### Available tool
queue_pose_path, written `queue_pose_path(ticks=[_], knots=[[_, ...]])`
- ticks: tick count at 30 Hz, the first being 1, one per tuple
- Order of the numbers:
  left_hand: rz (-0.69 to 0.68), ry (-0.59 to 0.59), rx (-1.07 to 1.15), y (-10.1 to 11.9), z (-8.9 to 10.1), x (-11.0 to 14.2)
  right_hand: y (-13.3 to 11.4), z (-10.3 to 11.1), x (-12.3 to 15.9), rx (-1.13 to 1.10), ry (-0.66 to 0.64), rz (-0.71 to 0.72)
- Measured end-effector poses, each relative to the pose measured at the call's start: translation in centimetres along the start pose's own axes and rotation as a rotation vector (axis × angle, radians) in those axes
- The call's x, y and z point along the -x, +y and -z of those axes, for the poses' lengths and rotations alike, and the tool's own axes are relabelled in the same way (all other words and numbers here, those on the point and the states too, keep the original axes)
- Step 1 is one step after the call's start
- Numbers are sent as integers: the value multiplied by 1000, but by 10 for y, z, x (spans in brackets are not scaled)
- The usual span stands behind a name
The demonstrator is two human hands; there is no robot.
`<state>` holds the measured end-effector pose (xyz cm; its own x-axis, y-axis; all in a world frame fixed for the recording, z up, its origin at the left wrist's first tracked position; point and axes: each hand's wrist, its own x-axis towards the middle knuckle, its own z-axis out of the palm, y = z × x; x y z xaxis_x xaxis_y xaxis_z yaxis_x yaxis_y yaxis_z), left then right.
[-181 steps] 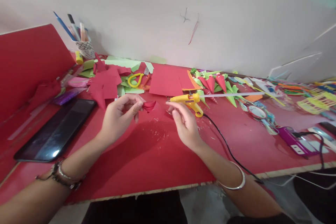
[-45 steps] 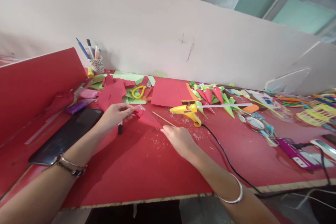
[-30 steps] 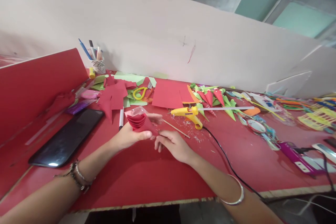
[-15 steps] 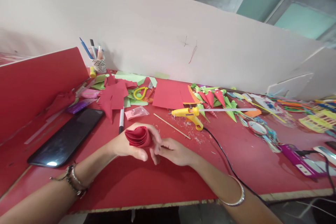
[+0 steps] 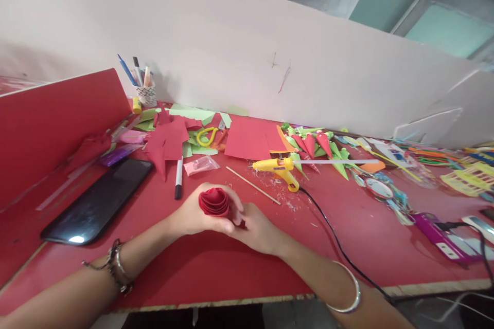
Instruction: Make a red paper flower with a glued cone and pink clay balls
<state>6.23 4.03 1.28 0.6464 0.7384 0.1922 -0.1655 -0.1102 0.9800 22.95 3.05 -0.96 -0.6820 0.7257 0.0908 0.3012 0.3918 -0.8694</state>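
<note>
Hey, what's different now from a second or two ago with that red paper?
The left hand was pinching the wide end of the red paper roll; now it wraps around it. The roll has come nearer the person, its layered end turned upward. The right hand has closed in against the left. The glue gun and phone stayed put.

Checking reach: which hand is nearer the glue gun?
Right. The right hand is in front of the glue gun, slightly left; the left hand is farther left, around the red paper flower.

Paper roll (image 5: pixel 214 202) between phone (image 5: pixel 98 203) and glue gun (image 5: pixel 278 167); pens (image 5: pixel 127 71) in cup (image 5: pixel 146 96).
</note>
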Motion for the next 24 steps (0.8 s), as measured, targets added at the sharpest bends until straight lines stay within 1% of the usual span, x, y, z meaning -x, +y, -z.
queue_pose_path(ticks=[2,3,5,9,12,15,18,21,24], knots=[[-52,-43,-80,1,-2,-1,0,0,0,-41,8,-7],[-99,-54,-125,1,-3,-2,-1,1,0,-61,13,-1],[-155,-65,-193,1,-3,-4,-3,2,0,-89,3,37],[-190,-107,-283,-1,-3,-6,-9,5,1,-133,-47,148],[-222,-121,-353,-4,-4,-7,-8,5,2,-176,-79,126],[-225,-57,-400,-5,-6,-7,-3,2,1,-136,-52,82],[-251,17,-474,-7,-5,-7,1,0,-1,-99,-10,91],[-321,103,-592,-10,-3,-7,2,3,-3,-65,42,105],[-410,184,-748,-12,-1,-6,1,8,-2,25,76,70]])
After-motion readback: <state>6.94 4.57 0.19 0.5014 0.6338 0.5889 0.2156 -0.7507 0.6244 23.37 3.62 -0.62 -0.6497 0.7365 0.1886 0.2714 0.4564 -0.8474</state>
